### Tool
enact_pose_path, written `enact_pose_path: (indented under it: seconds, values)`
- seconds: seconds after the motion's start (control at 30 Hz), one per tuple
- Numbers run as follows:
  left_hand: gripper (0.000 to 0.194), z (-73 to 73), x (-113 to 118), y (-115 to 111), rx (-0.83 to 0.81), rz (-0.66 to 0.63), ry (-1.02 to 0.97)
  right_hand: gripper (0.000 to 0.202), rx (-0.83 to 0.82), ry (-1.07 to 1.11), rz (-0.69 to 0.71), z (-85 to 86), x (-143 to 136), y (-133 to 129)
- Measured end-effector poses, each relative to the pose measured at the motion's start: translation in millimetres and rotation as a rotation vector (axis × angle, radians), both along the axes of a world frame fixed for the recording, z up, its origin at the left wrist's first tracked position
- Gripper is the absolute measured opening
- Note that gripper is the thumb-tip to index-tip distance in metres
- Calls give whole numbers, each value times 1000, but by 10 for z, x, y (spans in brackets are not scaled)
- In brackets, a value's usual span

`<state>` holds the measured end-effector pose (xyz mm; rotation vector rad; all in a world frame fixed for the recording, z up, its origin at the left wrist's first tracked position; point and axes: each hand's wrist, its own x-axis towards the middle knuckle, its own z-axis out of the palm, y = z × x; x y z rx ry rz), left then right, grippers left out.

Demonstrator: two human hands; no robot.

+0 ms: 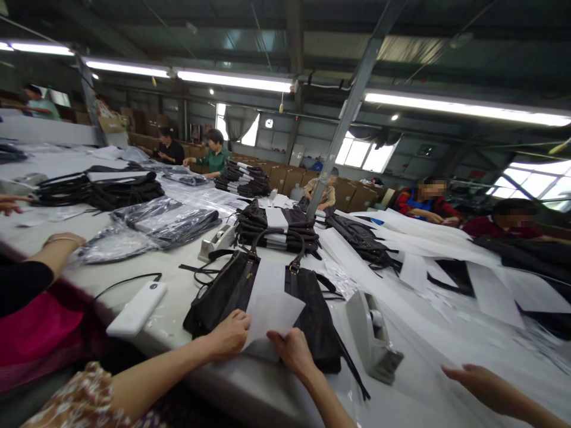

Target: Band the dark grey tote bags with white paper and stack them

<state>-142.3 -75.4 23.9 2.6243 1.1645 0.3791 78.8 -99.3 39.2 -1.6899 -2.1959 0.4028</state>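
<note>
A dark handbag lies flat at the table's front edge, its two handles pointing away from me. Down its middle runs a strip of white paper, and the near part is folded up over the bag. My left hand grips the paper's left side, fingers curled, resting against the bag. On the other side, my right hand pinches the lower right edge of the same paper between thumb and fingers. The paper hides part of the bag's front and some fingertips.
Tape dispensers stand right of and behind the bag. A white power bank or phone with a cable lies left. Behind are stacked bags and a plastic-wrapped bag. Co-workers' hands reach in at both sides; a metal post rises beyond.
</note>
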Motion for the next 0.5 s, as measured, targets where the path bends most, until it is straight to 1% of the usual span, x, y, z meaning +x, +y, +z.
enact_pose_path:
  seconds: [0.07,0.1,0.17,0.2,0.23,0.33,0.4,0.5]
  values:
    - [19,35,-35,28,-60,-20,-15,45,-20,14,-127,-44,-11,73]
    - [20,53,-51,39,-83,-35,-17,47,-16,16,-155,-67,-16,103]
    - [24,85,-53,57,-136,6,-45,48,-3,26,-171,-104,-27,153]
    - [25,98,-33,65,-171,63,-66,48,0,30,-169,-115,-34,171]
    - [27,107,3,75,-205,149,-84,47,2,31,-173,-123,-42,186]
    - [29,116,164,130,-271,437,-89,44,2,17,-205,-119,-86,213]
    - [25,110,267,192,-263,529,-58,42,-4,-7,-225,-102,-133,222]
    - [25,99,348,296,-262,571,-35,46,-30,-94,-281,-72,-217,233]
